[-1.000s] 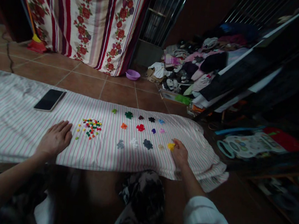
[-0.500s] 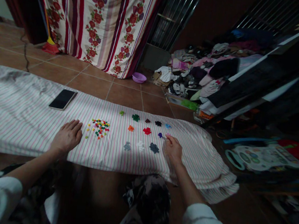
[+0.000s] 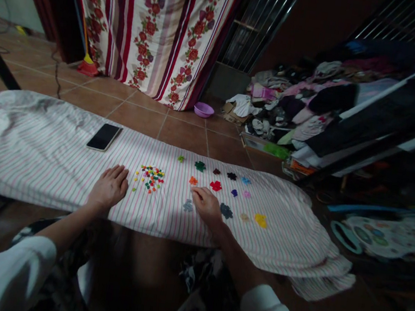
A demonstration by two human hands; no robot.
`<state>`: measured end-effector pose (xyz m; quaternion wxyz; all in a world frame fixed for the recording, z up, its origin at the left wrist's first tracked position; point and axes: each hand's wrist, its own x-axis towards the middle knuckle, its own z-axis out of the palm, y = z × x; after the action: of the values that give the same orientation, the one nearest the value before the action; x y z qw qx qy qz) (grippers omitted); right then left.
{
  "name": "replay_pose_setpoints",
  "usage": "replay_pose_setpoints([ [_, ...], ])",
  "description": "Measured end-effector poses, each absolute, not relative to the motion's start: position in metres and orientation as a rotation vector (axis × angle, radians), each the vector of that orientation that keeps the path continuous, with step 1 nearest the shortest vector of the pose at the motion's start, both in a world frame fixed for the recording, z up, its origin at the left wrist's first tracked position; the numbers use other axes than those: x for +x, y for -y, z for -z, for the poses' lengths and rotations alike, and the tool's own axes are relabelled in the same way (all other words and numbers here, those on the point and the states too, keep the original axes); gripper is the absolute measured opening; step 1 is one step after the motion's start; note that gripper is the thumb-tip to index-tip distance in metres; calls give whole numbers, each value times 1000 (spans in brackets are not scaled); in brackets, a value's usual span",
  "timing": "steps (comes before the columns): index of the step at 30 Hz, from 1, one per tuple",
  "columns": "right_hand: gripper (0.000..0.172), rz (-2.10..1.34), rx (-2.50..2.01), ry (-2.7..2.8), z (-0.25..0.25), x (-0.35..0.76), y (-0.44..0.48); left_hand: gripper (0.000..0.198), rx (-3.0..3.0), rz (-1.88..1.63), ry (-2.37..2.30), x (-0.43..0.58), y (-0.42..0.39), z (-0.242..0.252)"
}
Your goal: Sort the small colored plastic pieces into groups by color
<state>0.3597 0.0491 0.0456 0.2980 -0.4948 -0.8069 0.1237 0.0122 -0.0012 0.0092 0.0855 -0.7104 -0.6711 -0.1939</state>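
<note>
A striped cloth (image 3: 33, 154) lies across the tiled floor. My left hand (image 3: 109, 188) rests flat on it, fingers stretched out, just left of a heap of several small mixed-colour pieces (image 3: 148, 178). My right hand (image 3: 207, 206) hovers over the cloth among small sorted clusters, fingers curled loosely; whether it holds a piece I cannot make out. Around it lie an orange cluster (image 3: 193, 180), a red cluster (image 3: 215, 186), a grey cluster (image 3: 187, 205), a dark blue cluster (image 3: 226, 211) and a yellow cluster (image 3: 260, 220).
A black phone (image 3: 103, 136) lies on the cloth at the far left. A purple bowl (image 3: 203, 109) sits by a flowered curtain (image 3: 158, 28). A pile of clothes (image 3: 293, 105) and a toy board (image 3: 379, 237) fill the right side.
My right hand has moved left from the yellow cluster to near the orange and grey clusters. The view has shifted right to left. My left hand stays flat.
</note>
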Motion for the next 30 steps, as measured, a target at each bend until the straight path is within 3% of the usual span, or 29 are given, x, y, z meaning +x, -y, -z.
replay_pose_setpoints([
  [13, 28, -445, -1190, 2301, -33, 285, -54, 46, -2111, 589, 2029, 12, 0, -9],
  [30, 30, -441, -1443, 2329, -33, 236, -92, 43, -2093, 616, 2009, 12, -1, -6],
])
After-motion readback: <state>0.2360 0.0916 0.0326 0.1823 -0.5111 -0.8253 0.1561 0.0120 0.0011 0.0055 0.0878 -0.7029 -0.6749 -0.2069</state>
